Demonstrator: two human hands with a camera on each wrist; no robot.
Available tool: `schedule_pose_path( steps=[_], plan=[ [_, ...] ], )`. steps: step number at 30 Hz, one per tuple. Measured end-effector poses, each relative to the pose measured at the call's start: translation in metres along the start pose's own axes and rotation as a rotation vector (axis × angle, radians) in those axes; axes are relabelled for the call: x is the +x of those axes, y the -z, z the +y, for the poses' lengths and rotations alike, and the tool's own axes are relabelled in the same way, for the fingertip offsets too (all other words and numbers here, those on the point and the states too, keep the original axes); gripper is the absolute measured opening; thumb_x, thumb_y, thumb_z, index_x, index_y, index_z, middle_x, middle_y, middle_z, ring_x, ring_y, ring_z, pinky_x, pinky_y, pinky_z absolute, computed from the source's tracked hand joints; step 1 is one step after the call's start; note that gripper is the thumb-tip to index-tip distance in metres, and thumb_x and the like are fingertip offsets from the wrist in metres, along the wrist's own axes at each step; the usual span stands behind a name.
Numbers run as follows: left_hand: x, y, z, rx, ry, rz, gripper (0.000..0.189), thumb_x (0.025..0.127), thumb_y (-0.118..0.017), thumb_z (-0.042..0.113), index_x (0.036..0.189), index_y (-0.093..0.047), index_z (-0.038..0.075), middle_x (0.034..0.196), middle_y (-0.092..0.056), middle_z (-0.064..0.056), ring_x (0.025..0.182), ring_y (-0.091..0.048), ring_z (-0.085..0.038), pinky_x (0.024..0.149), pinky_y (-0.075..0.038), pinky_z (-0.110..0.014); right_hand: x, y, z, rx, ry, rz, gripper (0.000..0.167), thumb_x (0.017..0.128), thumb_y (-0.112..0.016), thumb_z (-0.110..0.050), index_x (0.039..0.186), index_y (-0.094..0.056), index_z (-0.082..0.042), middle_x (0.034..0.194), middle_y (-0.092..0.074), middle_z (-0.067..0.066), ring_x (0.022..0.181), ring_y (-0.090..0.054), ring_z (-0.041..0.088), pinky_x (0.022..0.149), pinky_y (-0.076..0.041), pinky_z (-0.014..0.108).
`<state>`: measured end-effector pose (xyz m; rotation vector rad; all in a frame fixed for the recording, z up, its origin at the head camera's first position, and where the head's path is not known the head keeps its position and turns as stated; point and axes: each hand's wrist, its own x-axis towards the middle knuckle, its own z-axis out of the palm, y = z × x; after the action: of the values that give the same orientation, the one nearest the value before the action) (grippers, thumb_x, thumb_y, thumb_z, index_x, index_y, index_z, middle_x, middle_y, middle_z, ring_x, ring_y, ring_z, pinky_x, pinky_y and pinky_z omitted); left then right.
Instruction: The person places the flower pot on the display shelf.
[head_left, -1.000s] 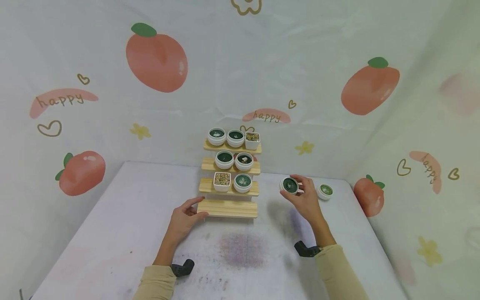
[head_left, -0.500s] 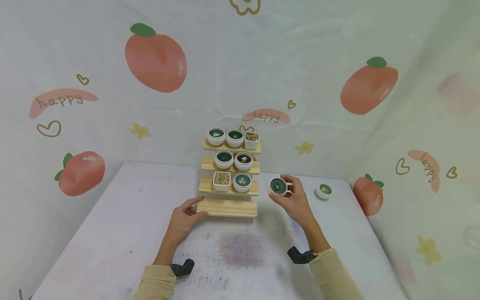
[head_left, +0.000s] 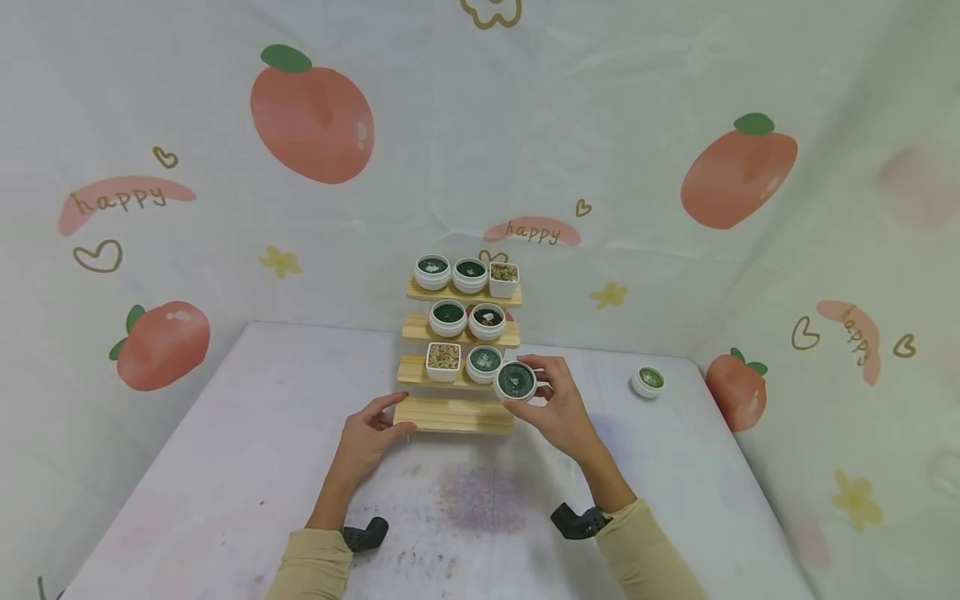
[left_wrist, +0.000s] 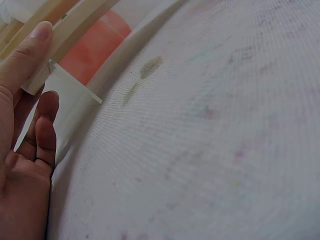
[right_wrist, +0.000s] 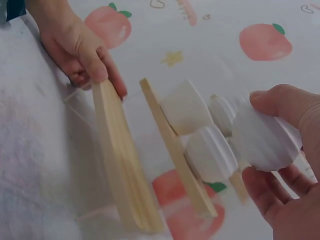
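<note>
A tiered stand with wooden shelves [head_left: 454, 417] and clear supports stands on the table. My left hand [head_left: 365, 446] grips the left end of its lowest shelf, thumb in front; in the right wrist view this hand [right_wrist: 82, 55] pinches the board's end. My right hand [head_left: 558, 408] holds a small round white pot [head_left: 516, 381] with a dark green, white-flecked top. That pot is raised at the right end of the third shelf, beside another round pot [head_left: 484, 364]; whether they touch I cannot tell. A square pot [head_left: 444, 362] with grainy filling shares that shelf.
Two round pots and a square pot [head_left: 504, 280] occupy the top shelf. Round pots [head_left: 448, 317] stand on the second. Far right on the table [head_left: 225, 467] sits a round pot [head_left: 648, 382] with a lighter green top. A printed cloth backdrop [head_left: 420, 125] rises behind.
My right hand has carried the round pot leftward, from over the table on the right to the stand's right side. My left hand stays on the lowest shelf.
</note>
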<state>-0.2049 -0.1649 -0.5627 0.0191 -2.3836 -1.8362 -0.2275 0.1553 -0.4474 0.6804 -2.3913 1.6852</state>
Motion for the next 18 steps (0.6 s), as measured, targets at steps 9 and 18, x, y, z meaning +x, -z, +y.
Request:
schedule_pose_path(
  steps=[9, 18],
  plan=[
    [0.0, 0.0, 0.001, 0.005, 0.024, -0.016, 0.06, 0.082, -0.087, 0.018, 0.138, -0.065, 0.012, 0.089, -0.067, -0.014, 0.072, -0.058, -0.006, 0.064, -0.049, -0.02, -0.002, -0.032, 0.0, 0.087, 0.048, -0.046, 0.065, 0.078, -0.086, 0.001, 0.133, -0.052, -0.001, 0.131, -0.054, 0.017, 0.108, -0.057, 0.026, 0.086, -0.052, 0.022],
    [0.0, 0.0, 0.001, -0.004, -0.013, 0.001, 0.058, 0.079, -0.089, 0.025, 0.132, -0.069, 0.021, 0.085, -0.069, -0.011, 0.071, -0.06, -0.007, 0.064, -0.05, -0.021, -0.002, -0.069, 0.016, 0.052, 0.158, -0.104, 0.063, 0.076, -0.091, -0.009, 0.13, -0.057, -0.011, 0.124, -0.062, 0.01, 0.103, -0.066, 0.024, 0.082, -0.057, 0.031]
  ],
)
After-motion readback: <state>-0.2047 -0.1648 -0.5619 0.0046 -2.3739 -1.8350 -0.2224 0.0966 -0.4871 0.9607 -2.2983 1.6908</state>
